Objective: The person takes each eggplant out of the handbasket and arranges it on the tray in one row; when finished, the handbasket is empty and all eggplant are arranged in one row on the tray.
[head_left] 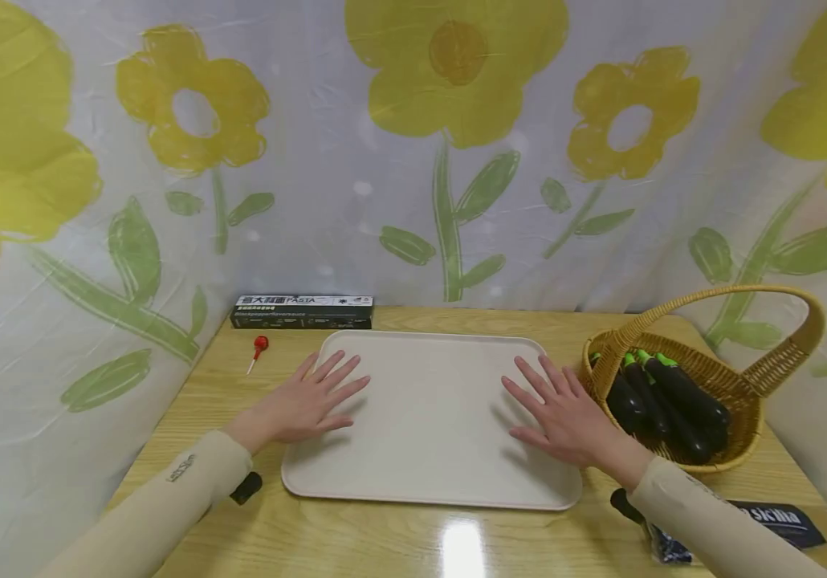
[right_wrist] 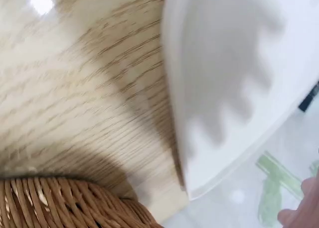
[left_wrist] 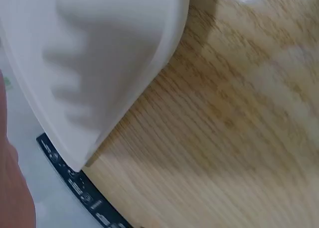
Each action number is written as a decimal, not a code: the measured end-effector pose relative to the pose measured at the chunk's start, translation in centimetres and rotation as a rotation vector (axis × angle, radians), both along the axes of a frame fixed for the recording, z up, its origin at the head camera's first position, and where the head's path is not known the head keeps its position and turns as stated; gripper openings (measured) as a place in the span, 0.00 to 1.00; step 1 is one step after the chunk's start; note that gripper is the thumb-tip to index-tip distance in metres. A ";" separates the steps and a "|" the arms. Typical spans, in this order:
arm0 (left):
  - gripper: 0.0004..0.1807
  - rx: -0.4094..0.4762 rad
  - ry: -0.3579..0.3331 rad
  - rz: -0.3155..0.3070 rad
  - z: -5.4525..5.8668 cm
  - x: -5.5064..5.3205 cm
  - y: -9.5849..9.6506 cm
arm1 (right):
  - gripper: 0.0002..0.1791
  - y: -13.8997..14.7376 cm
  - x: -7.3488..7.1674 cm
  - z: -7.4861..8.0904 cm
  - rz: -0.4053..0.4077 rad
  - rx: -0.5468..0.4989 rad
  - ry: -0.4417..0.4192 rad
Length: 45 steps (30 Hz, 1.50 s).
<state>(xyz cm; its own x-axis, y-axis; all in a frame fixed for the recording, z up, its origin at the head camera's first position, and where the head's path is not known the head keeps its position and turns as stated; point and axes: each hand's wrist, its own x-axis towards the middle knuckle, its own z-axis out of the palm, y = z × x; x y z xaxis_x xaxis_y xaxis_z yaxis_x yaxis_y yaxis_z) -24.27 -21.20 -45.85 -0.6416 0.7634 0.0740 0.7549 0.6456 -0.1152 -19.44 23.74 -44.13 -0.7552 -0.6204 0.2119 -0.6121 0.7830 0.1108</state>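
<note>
A white rectangular tray (head_left: 433, 417) lies flat in the middle of the wooden table. Over its left edge my left hand (head_left: 307, 401) hovers with spread, straight fingers, holding nothing. My right hand (head_left: 565, 417) is spread in the same way above the tray's right side, also holding nothing. Both cast finger-shaped shadows on the tray (left_wrist: 109, 54) in the wrist views. Just beyond my right hand stands a wicker basket (head_left: 746, 433) with a tall handle, and several dark eggplants (head_left: 688, 401) with green caps lie in it.
At the back left is a dark green and white pasta box (head_left: 302, 313). A red lollipop (head_left: 260, 345) with a white stick lies in front of it. Under my right forearm, at the front right, is a package with a black label (head_left: 782, 522). A flowered curtain (head_left: 312, 201) closes off the back.
</note>
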 end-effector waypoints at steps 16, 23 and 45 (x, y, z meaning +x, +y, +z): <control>0.30 0.699 -0.534 0.308 -4.2 0.0 -5.6 | 0.14 11.0 3.8 6.2 -0.046 -0.542 -0.459; 0.24 0.722 -0.523 0.318 -4.7 -0.3 -6.4 | 0.18 16.0 3.1 7.6 -0.207 -0.666 -0.445; 0.23 0.705 -0.558 0.305 -3.8 -0.7 -6.7 | 0.25 20.6 -1.4 5.6 -0.418 -0.499 -0.471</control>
<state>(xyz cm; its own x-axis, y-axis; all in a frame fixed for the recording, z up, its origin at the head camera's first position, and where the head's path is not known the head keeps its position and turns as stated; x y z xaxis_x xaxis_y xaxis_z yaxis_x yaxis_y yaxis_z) -24.96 -27.91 -49.64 -0.8880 0.4534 0.0768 0.3708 0.6072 0.7028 -20.81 44.35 -38.54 -0.9831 -0.1826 -0.0088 -0.1527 0.8467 -0.5096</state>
